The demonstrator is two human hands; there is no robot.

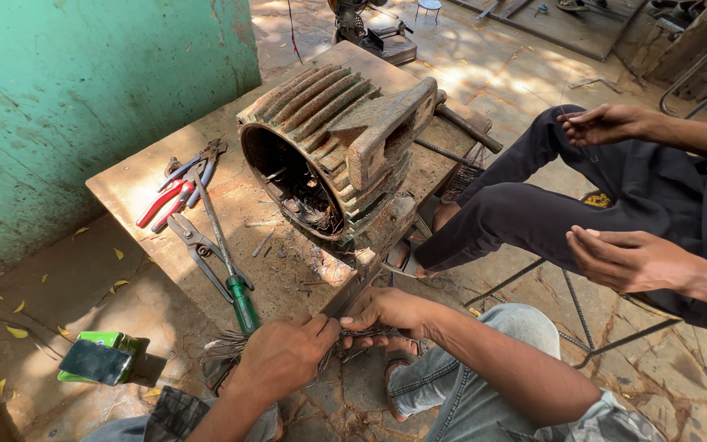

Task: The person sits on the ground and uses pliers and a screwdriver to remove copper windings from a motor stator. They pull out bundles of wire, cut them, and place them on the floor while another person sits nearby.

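You're gripping the wire bundle (362,333) at lower centre w/ both fists closed: left hand (284,356), right hand (386,309). Stray strand ends are poking out left; they're likely to jab you. The rusty motor housing (333,151) is sitting near the bench edge & could tip.

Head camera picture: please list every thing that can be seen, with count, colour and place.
motor housing: one, rusty brown, ribbed, lying on its side on the table
table: one, brown, worn, beside the green wall
pliers: one, red handles, left part of the table
cutters: one, blue-grey handles, beside the pliers
screwdriver: one, green handle, near front edge of the table
metal snips: one, grey, next to the screwdriver
wire bundle: one, dark thin strands, at the table's front edge
green box: one, on the floor, left
other person's hands: two, at right, above dark trousers
left hand: gripping the wire bundle
right hand: gripping the wire bundle
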